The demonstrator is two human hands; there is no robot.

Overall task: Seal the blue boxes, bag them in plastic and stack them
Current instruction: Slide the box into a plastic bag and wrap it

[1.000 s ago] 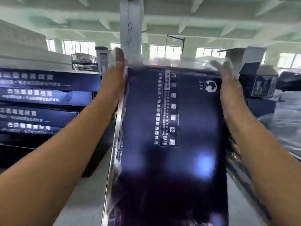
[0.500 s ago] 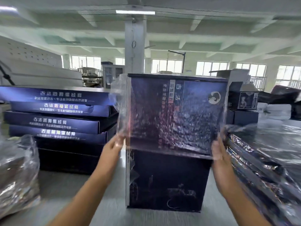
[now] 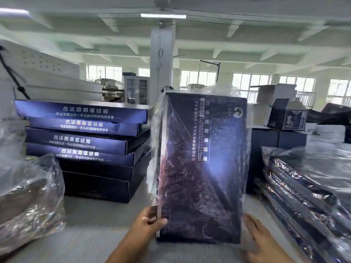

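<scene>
The blue box [image 3: 203, 168] stands up on its short end on the gray table [image 3: 85, 224], right in front of the person. A clear plastic bag [image 3: 156, 118] is over it, crinkly and shiny, with loose bits at the top. The box is flat, wide and thin, made of stiff card with sharp corners. It is probably light, but the bag may make it slippery, so the long side edges look like the best place to hold it.

The left hand [image 3: 150, 223] grips the bottom left edge, thumb on the front. The right hand [image 3: 260, 236] is blurry. Its fingers look straight and lie flat against the bottom right side.

To the left is a stack of bare blue boxes [image 3: 85, 137]. To the right lie bagged boxes [image 3: 303, 186], wrinkly and shiny.
</scene>
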